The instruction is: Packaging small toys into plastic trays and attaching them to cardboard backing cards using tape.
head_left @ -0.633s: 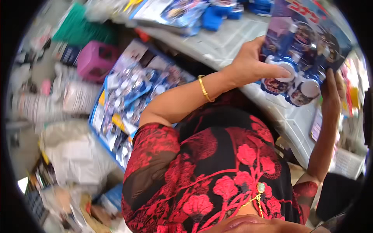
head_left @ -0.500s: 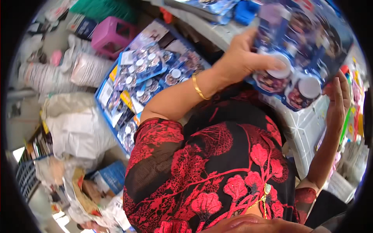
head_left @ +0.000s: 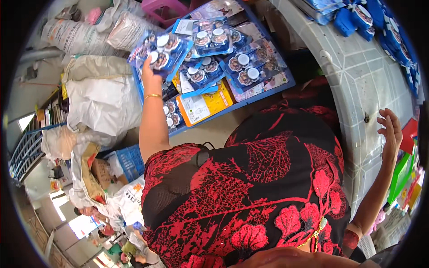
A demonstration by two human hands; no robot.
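My left hand (head_left: pixel 152 77) grips the lower edge of a blue blister pack (head_left: pixel 172 57) with white round caps under clear plastic. It holds this pack over the left side of a large blue crate (head_left: pixel 282 87). Similar blister packs (head_left: pixel 214 42) lie piled in the crate, some overlapping at angles. A yellow and white card (head_left: pixel 206 107) shows among them near the crate's close side. Off to the right, my right hand (head_left: pixel 391 129) hangs over the edge of the grey tiled-pattern table (head_left: pixel 357 76), fingers apart and holding nothing.
Blue toy parts (head_left: pixel 357 20) and stacked flat blue packs (head_left: pixel 319 9) sit on the table's far end. White sacks (head_left: pixel 105 96) crowd the left of the crate. A pink stool (head_left: pixel 163 6) stands behind it. Colourful goods (head_left: pixel 401 178) fill the far right.
My left hand has carried the blister pack from over the table, leftward, to the crate. My right hand, previously beside the pack, is now apart from it. The view has shifted.
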